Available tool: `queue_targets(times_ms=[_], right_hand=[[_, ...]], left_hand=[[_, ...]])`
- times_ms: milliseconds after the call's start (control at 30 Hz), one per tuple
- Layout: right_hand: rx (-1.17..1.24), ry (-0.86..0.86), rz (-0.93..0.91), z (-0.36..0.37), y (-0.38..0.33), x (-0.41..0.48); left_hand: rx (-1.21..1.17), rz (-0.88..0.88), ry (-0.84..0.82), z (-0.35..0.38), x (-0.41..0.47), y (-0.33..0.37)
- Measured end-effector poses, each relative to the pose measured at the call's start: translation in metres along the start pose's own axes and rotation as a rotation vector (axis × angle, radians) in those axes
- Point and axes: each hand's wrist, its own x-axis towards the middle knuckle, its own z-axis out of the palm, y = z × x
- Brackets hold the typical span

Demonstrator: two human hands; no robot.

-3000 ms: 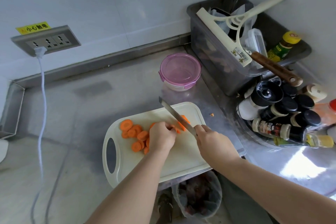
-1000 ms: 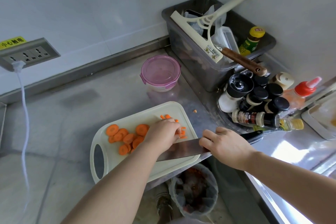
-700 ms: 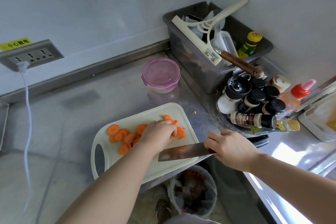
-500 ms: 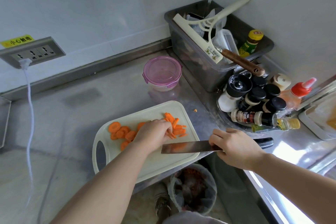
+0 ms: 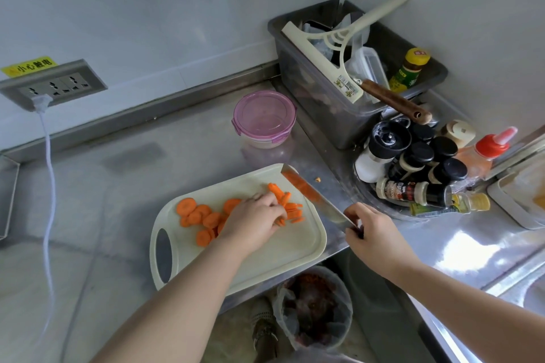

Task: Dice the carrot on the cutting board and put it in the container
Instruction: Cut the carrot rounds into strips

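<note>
A cream cutting board [image 5: 283,247] lies on the steel counter near its front edge. Round carrot slices [image 5: 194,212] sit on its left half, and thin carrot strips [image 5: 290,206] lie at its far right. My left hand [image 5: 255,219] rests on the strips, fingers curled over them. My right hand [image 5: 373,237] grips a knife [image 5: 312,194] whose blade points away over the board's right corner. A round container [image 5: 264,119] with a pink lid stands behind the board, closed.
A grey bin [image 5: 333,106] with a squeegee and bottles stands at the back right. Spice jars [image 5: 413,165] crowd the counter right of the board. A lined waste bin [image 5: 314,306] sits below the counter edge. A wall socket [image 5: 53,84] with a white cable is at the left.
The knife swung from lying flat across the board's front to pointing away along its right edge. My left hand stayed on the carrot strips and gathered them.
</note>
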Motion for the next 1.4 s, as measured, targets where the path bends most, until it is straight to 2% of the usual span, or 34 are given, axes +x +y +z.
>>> queue_targets(times_ms=[433, 733, 967, 1233, 1400], right_hand=[[-0.026, -0.020, 0.068, -0.004, 0.004, 0.005], [-0.015, -0.028, 0.054, -0.002, 0.001, 0.007], [-0.011, -0.017, 0.046, -0.004, 0.000, 0.006], [-0.010, 0.000, 0.054, -0.008, 0.001, 0.003], [0.003, 0.001, 0.048, -0.004, -0.003, 0.004]], left_hand=[[0.099, -0.054, -0.021, -0.003, 0.008, 0.002], [0.075, -0.097, -0.048, 0.003, -0.005, 0.009], [-0.021, -0.135, 0.085, 0.010, 0.007, 0.029], [-0.014, -0.167, 0.081, 0.018, 0.019, 0.041], [-0.030, -0.230, 0.128, 0.012, -0.004, 0.028]])
